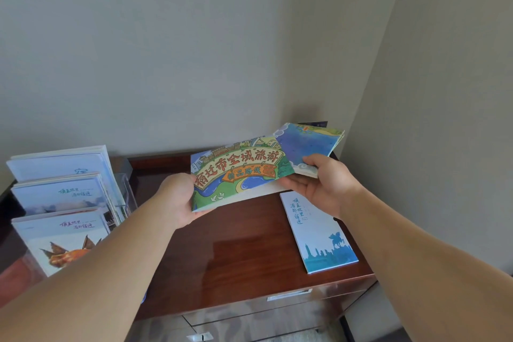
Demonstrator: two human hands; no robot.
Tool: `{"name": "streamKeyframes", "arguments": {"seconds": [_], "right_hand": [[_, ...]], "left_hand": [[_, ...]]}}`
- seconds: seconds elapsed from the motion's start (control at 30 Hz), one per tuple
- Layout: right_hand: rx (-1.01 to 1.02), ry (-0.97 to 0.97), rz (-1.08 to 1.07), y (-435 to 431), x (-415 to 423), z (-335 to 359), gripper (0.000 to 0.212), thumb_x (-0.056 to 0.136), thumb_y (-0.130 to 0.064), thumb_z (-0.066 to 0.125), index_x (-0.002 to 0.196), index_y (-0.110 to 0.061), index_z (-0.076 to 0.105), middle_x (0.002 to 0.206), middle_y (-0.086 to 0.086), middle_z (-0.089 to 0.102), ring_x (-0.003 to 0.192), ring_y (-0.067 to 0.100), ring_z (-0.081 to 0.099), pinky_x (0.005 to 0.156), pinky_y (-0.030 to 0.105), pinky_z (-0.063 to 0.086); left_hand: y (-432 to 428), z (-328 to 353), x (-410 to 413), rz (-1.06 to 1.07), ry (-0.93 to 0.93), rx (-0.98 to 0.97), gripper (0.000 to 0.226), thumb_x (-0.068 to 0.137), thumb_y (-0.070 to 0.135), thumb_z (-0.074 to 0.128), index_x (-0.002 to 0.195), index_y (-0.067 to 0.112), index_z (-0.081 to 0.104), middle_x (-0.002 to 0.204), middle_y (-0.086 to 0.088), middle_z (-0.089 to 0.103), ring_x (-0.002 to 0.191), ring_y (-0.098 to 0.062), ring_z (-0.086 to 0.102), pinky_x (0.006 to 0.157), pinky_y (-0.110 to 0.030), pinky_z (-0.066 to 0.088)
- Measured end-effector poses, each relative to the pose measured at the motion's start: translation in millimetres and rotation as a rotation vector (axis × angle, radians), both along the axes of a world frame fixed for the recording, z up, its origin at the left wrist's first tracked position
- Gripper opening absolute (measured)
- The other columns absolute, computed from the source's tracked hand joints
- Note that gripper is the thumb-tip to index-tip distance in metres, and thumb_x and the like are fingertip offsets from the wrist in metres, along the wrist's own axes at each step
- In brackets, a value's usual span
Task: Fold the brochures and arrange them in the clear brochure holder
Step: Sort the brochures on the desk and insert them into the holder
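Observation:
A colourful illustrated brochure (241,172) with green, blue and orange artwork is held in the air over the wooden cabinet top (236,253). My left hand (179,197) grips its left end. My right hand (324,183) holds its right part, where a blue panel (308,144) is partly unfolded and angled back. A folded pale blue brochure (316,230) lies flat on the cabinet top at the right. The clear brochure holder (126,191) stands at the left, with several folded brochures (61,203) in its tiers.
The cabinet stands in a corner, with walls close behind and to the right. A dark item (313,123) peeks out behind the held brochure. Drawers with a metal handle (288,294) are below the front edge.

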State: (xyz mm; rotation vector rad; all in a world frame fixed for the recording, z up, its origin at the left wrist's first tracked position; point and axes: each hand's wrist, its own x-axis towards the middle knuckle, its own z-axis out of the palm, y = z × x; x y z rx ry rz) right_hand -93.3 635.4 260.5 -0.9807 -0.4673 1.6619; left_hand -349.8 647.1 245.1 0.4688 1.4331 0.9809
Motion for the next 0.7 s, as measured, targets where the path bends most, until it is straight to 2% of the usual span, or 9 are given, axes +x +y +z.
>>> {"name": "streamKeyframes", "arguments": {"seconds": [0.1,0.2,0.3,0.4,0.5,0.6,0.7], "right_hand": [[-0.01,-0.029,-0.049,1.7,-3.5,-1.8,0.022,0.1,-0.004,0.039,0.119,-0.003,0.048,0.099,0.025,0.072,0.086,0.038,0.073,0.058,0.037,0.059],[0.0,-0.03,-0.138,4.8,-7.4,-4.0,0.019,0.099,-0.002,0.043,0.113,-0.011,0.052,0.092,0.016,0.076,0.081,0.031,0.075,0.053,0.03,0.058],[0.011,0.036,-0.187,6.9,-7.0,-4.1,0.021,0.098,-0.001,0.048,0.109,-0.016,0.058,0.089,0.011,0.076,0.08,0.026,0.075,0.052,0.026,0.057],[0.085,0.019,-0.102,5.8,-8.5,-5.5,0.023,0.098,-0.002,0.048,0.113,-0.015,0.061,0.104,0.013,0.074,0.092,0.029,0.073,0.062,0.034,0.06],[0.123,-0.026,-0.065,3.8,-15.7,-5.3,0.025,0.097,-0.005,0.049,0.115,-0.01,0.065,0.109,0.015,0.073,0.099,0.032,0.071,0.072,0.044,0.06],[0.028,0.135,-0.098,3.4,-19.3,-5.3,0.022,0.096,-0.003,0.048,0.113,-0.001,0.063,0.103,0.021,0.073,0.093,0.036,0.072,0.07,0.049,0.06],[-0.029,0.211,-0.045,0.3,-28.0,-7.5,0.027,0.095,0.001,0.045,0.119,-0.003,0.058,0.108,0.023,0.071,0.095,0.038,0.071,0.072,0.049,0.06]], "left_hand": [[-1.5,-1.4,2.9,-0.013,0.019,0.011,0.03,0.104,0.016,0.034,0.104,0.011,0.064,0.082,-0.01,0.077,0.064,-0.025,0.074,0.044,-0.037,0.056],[0.4,-1.6,7.6,-0.015,0.001,0.007,0.027,0.104,0.017,0.037,0.109,0.01,0.062,0.094,-0.012,0.076,0.067,-0.025,0.075,0.046,-0.038,0.057],[1.6,-0.9,10.5,-0.006,-0.01,0.015,0.027,0.104,0.016,0.037,0.109,0.009,0.062,0.099,-0.013,0.075,0.071,-0.026,0.075,0.047,-0.038,0.058],[2.0,-1.5,12.6,0.021,-0.024,0.03,0.03,0.103,0.014,0.034,0.105,0.008,0.064,0.095,-0.013,0.076,0.074,-0.027,0.075,0.053,-0.042,0.06],[3.5,-0.1,18.3,0.088,-0.037,0.054,0.031,0.102,0.011,0.036,0.099,0.007,0.066,0.095,-0.014,0.076,0.076,-0.029,0.074,0.071,-0.049,0.061],[5.7,1.2,22.1,0.186,-0.034,0.061,0.025,0.1,0.01,0.042,0.103,0.006,0.066,0.102,-0.013,0.074,0.086,-0.03,0.073,0.087,-0.053,0.056],[6.9,4.3,30.1,0.211,-0.075,0.104,0.027,0.099,0.005,0.041,0.106,0.007,0.066,0.103,-0.012,0.074,0.089,-0.029,0.073,0.088,-0.051,0.056]]}}
